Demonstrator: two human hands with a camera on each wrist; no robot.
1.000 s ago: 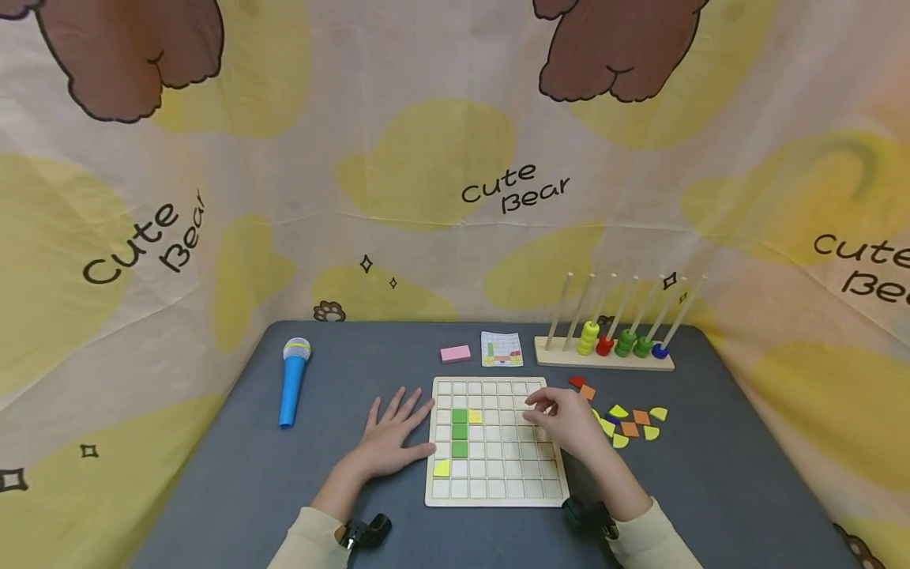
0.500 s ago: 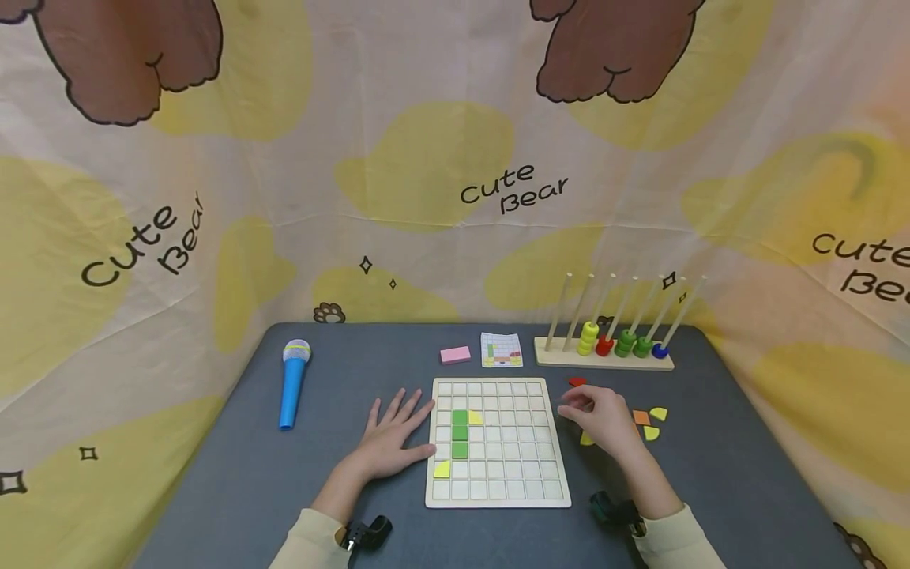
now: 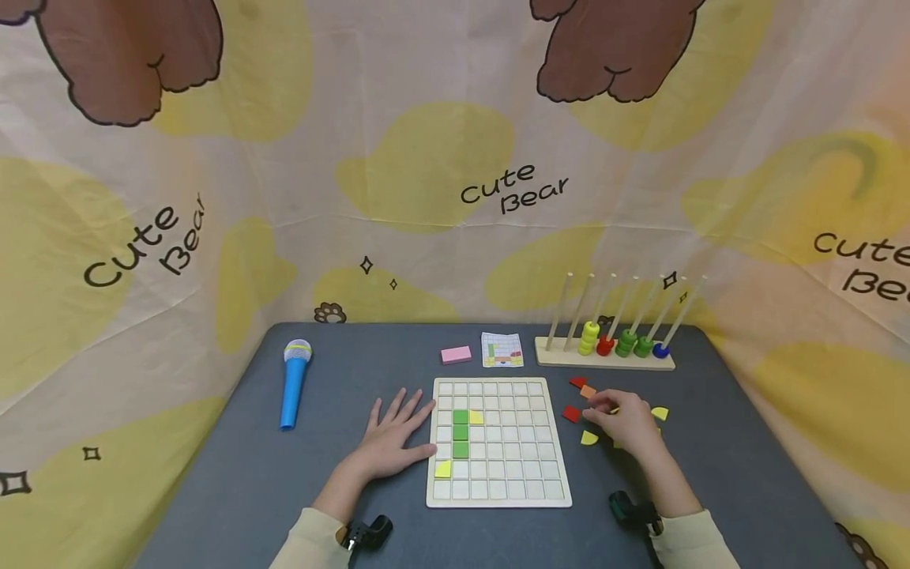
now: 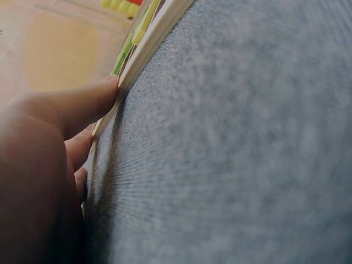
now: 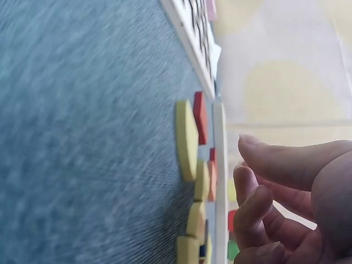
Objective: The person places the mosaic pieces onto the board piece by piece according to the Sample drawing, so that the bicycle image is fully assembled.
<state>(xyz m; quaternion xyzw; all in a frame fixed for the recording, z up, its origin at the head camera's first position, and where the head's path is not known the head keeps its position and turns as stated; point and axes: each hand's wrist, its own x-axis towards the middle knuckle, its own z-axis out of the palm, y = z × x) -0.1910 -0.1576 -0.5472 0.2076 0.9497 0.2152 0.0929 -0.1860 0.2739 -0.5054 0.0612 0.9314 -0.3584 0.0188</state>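
Behind everything hangs a pale cloth [image 3: 398, 158] with yellow patches, brown bears and the words "Cute Bear". The dark grey table [image 3: 498, 537] stands before it. In front of me lies a flat, pale board [image 3: 515, 450], divided into small squares. Beyond its far right corner stands a wooden rack [image 3: 604, 361] with seven pegs [image 3: 558, 311], five of them carrying coloured rings [image 3: 588, 338].

My left hand [image 3: 389, 442] is flat on the table, fingers spread, thumb touching the board's left edge; it grips nothing. My right hand [image 3: 626, 423] is among the loose pieces right of the board, its fingers loosely bent toward the thumb, partly open, with nothing visible in them.

A blue microphone [image 3: 293, 387] lies well to the left. Beyond the board are a patterned card [image 3: 502, 350] and, just left of it, a pink block [image 3: 456, 356].

Smallest are the pieces: three green squares [image 3: 460, 432] in a column and two yellow pieces [image 3: 476, 417] on the board; a red square [image 3: 571, 414], an orange square [image 3: 588, 391] and a rounded yellow piece [image 3: 589, 438] near my right hand.
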